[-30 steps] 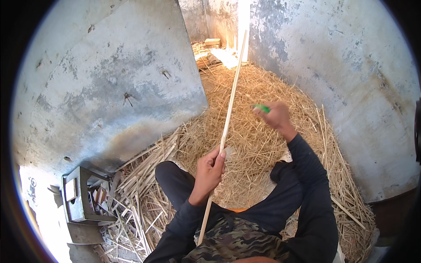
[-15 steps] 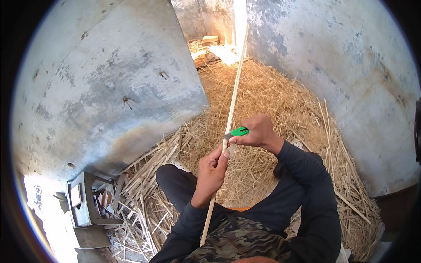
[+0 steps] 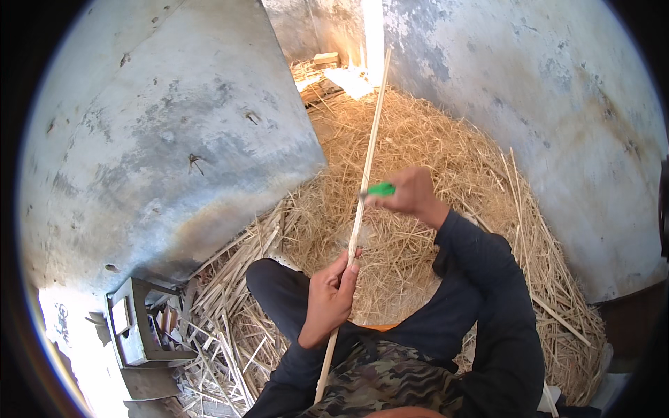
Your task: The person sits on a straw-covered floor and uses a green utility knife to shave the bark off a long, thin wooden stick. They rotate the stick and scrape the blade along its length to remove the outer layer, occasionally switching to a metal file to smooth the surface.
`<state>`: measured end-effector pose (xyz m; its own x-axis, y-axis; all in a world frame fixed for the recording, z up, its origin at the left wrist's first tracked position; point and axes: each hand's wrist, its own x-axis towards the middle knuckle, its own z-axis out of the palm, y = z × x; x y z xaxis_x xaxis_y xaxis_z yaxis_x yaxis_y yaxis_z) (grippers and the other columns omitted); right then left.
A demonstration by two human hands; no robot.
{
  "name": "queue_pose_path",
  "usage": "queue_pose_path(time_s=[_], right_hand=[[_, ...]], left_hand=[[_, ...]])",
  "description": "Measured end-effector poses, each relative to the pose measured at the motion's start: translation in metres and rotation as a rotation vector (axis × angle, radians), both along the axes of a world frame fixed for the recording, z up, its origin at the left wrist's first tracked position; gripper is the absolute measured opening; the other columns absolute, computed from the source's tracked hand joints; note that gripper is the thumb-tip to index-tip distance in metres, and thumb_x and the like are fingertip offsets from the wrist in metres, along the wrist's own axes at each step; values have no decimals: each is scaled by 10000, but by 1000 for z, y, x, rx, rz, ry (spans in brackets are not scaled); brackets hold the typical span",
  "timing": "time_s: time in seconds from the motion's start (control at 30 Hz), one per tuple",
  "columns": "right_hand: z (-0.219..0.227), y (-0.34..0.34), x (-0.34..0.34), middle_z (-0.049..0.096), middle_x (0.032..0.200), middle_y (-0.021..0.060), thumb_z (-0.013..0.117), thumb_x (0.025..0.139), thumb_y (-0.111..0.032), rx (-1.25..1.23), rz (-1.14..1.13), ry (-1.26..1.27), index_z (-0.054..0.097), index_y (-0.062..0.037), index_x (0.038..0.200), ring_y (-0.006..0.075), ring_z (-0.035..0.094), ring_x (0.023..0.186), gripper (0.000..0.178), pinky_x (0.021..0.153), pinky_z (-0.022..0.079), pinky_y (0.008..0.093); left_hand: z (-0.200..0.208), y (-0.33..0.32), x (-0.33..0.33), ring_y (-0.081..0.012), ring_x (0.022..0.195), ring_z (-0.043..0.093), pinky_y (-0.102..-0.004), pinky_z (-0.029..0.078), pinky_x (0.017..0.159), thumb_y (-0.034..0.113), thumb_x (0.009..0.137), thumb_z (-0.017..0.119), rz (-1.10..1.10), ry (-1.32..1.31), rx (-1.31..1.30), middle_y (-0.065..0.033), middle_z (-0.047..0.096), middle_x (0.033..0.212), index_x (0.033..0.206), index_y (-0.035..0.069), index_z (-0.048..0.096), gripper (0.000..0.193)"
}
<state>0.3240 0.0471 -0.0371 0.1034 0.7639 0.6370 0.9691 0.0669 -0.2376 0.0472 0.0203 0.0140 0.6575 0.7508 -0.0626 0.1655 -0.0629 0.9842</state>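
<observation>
A long, thin, pale strip that looks like split bamboo [image 3: 374,134] slants up and away from my lap toward the bright gap at the back. My left hand [image 3: 330,296] is closed round its lower part, thumb on top. Farther up, my right hand [image 3: 410,193] grips a green-handled utility knife [image 3: 381,189], slightly blurred by motion. The knife's dark blade end meets the strip, reaching across it from the right. The strip's near end rests by the camouflage cloth [image 3: 390,380] over my lap.
Pale shavings [image 3: 425,139] pile up before me and between my legs. Loose strips [image 3: 223,306] lie at the left, more at the right. A small wooden stool-like frame [image 3: 143,324] holds odds and ends. Weathered walls [image 3: 174,125] stand on both sides; a block [image 3: 326,58] lies far back.
My right hand and the knife have moved up along the strip, away from my left hand. My left hand has shifted slightly down and nearer to me.
</observation>
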Motion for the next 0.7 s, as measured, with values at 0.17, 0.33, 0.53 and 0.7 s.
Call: queue_pose_path(time_s=[0.17, 0.33, 0.53, 0.7], right_hand=[[3, 14, 100, 330, 454, -76, 408, 786, -843, -68, -455, 275, 483, -164, 486, 91, 297, 394, 746, 365, 217, 274], [-11, -17, 206, 327, 474, -73, 390, 822, -810, -7, -759, 395, 384, -172, 472, 100, 302, 412, 728, 410, 201, 297], [-2, -12, 147, 403, 478, -57, 476, 835, -751, -95, -482, 350, 497, -145, 489, 117, 329, 418, 698, 421, 218, 305], [30, -17, -14, 411, 405, -49, 535, 755, -799, -26, 118, 85, 572, -166, 490, 120, 359, 348, 687, 357, 268, 296]], left_hand=[[9, -32, -38, -12, 627, 360, -198, 294, 534, 148, 986, 532, -143, 126, -10, 74, 432, 695, 1247, -13, 585, 311], [-4, -52, -60, -6, 618, 361, -195, 294, 527, 166, 992, 525, -184, 52, -117, 78, 432, 685, 1228, 1, 599, 297], [-15, -12, -37, -6, 499, 330, -189, 269, 472, 191, 1006, 495, -12, -72, -258, 96, 372, 606, 1242, -6, 577, 318], [-15, 18, -3, -9, 468, 270, -190, 234, 459, 207, 1026, 465, -32, -364, -440, 94, 318, 577, 1261, -17, 528, 331]])
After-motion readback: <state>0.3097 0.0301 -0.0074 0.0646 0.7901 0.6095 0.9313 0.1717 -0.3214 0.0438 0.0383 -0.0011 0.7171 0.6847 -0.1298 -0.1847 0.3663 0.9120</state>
